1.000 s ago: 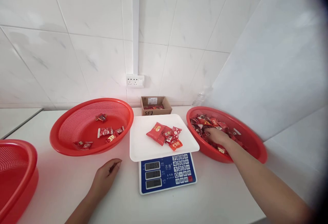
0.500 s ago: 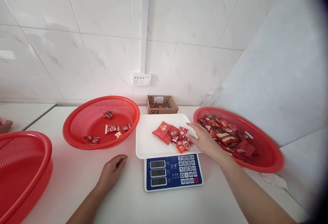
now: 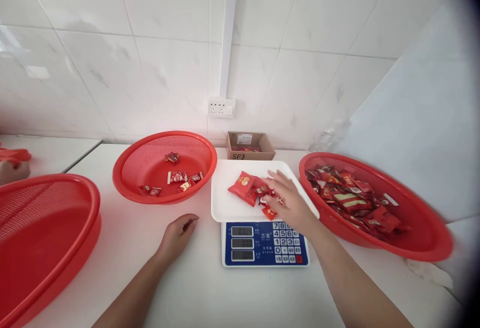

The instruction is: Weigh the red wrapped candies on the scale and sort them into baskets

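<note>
The right hand (image 3: pixel 288 200) has its fingers spread over a cluster of small red sweets (image 3: pixel 260 186); I cannot tell whether the fingertips pinch one. Just beside them lies a larger red packet (image 3: pixel 243 188) with a yellowish print too small to read. All these packets rest on the white tray (image 3: pixel 224 208) of a scale (image 3: pixel 265 245). Its blue panel carries the characters 志准, with number keys beside them, the top row partly hidden by the hand; the digits in its three grey displays are too faint to read surely. The left hand (image 3: pixel 179 235) rests on the white table (image 3: pixel 210 293) left of the scale, fingers curled in; whether they hold anything I cannot tell. To the right, a red basket (image 3: pixel 427 235) holds a heap of wrapped sweets, their lettering unreadable. To the left, another red basket (image 3: pixel 159 174) has a few scattered packets. Behind the tray stands a cardboard box (image 3: pixel 250 156) marked "SF", a white label inside. At far left, another person's hand (image 3: pixel 15 172) shows behind a third red basket (image 3: pixel 41 253).
</note>
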Tool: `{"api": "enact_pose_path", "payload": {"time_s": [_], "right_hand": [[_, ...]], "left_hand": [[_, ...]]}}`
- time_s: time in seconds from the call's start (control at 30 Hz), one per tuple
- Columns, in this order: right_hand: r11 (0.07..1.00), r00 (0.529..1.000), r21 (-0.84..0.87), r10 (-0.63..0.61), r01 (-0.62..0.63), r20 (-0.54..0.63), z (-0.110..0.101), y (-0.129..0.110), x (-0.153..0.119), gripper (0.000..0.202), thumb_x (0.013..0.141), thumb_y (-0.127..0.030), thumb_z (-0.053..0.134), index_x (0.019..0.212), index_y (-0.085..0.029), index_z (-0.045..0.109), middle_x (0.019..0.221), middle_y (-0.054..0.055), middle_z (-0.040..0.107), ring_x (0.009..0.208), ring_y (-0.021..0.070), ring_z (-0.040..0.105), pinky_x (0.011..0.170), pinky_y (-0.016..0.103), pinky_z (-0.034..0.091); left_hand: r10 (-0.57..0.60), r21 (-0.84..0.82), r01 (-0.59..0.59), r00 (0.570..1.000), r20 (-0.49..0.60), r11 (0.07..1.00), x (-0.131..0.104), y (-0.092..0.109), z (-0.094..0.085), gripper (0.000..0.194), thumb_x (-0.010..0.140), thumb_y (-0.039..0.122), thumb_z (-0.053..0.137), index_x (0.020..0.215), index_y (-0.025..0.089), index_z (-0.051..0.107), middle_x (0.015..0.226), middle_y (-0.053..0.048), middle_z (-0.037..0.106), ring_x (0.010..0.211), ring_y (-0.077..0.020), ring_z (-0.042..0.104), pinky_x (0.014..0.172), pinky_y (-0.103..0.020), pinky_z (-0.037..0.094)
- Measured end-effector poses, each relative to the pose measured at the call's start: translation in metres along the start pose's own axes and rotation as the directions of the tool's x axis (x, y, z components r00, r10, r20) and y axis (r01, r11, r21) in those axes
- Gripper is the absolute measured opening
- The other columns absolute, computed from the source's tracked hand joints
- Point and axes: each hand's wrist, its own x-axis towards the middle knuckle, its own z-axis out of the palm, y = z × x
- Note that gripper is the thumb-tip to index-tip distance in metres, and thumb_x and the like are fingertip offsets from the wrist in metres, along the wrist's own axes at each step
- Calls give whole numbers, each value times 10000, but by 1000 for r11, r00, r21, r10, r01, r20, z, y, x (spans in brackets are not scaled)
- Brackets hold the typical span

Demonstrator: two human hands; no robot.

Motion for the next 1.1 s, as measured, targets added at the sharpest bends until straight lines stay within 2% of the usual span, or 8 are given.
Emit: {"api": "enact_pose_path", "payload": {"time_s": [0.1,0.2,0.33,0.47,0.7,0.9,0.97,1.1], "right_hand": [[988,902,136,-12,78,-432,-9,0,-28,282,879,-401,513,1085,-253,635,1176,69,618,1148,242,529,999,470,388],[958,742,287,194,-2,-642,-8,4,-64,206,866,-366,540,961,-221,652,967,45,653,892,198,607,832,390,467],[873,560,470,456,-131,-691,5,20,-102,251,843,-426,550,847,-189,634,780,17,620,675,152,559,700,346,445],[744,473,647,637,-168,-609,17,35,-115,272,799,-447,578,829,-179,616,737,3,600,641,140,545,662,332,432],[638,460,760,715,-121,-527,26,41,-105,295,754,-467,610,836,-184,595,724,-8,574,657,141,542,645,319,425],[614,492,769,733,-181,-469,36,48,-110,340,782,-473,613,937,-170,612,787,12,601,688,140,544,665,316,429],[620,508,759,728,-199,-461,37,50,-113,346,792,-477,606,950,-170,609,798,17,605,693,143,546,667,317,432],[610,522,770,726,-187,-449,34,54,-116,351,787,-490,609,934,-171,606,800,21,603,697,150,547,658,318,434]], "left_hand": [[-13,3,13,1000,5,1000,0,-3,1,264,813,406,477,868,219,655,857,-17,718,784,-184,656,727,-283,524],[-29,8,28,999,15,1000,0,-5,3,274,815,405,472,887,214,655,875,-19,713,790,-177,649,729,-273,518],[-29,18,29,1000,8,999,0,-4,4,275,819,398,472,885,206,657,848,-16,709,757,-166,645,686,-253,515],[2,31,-1,1000,-23,1000,-2,-1,5,258,830,377,475,877,199,656,835,-15,706,727,-154,645,652,-239,515],[153,110,-133,967,-202,985,-16,11,0,238,863,342,448,933,203,627,749,-22,660,694,-147,630,642,-256,514],[399,200,-354,878,-263,913,-21,53,-3,160,870,250,477,906,206,627,716,-23,646,663,-142,605,648,-271,497],[522,233,-477,828,-203,848,-16,74,1,128,860,218,517,911,207,634,786,-39,669,724,-150,615,673,-272,499],[751,305,-719,660,18,624,5,117,19,130,873,175,531,950,186,635,842,-57,666,760,-152,594,699,-277,491]]}}
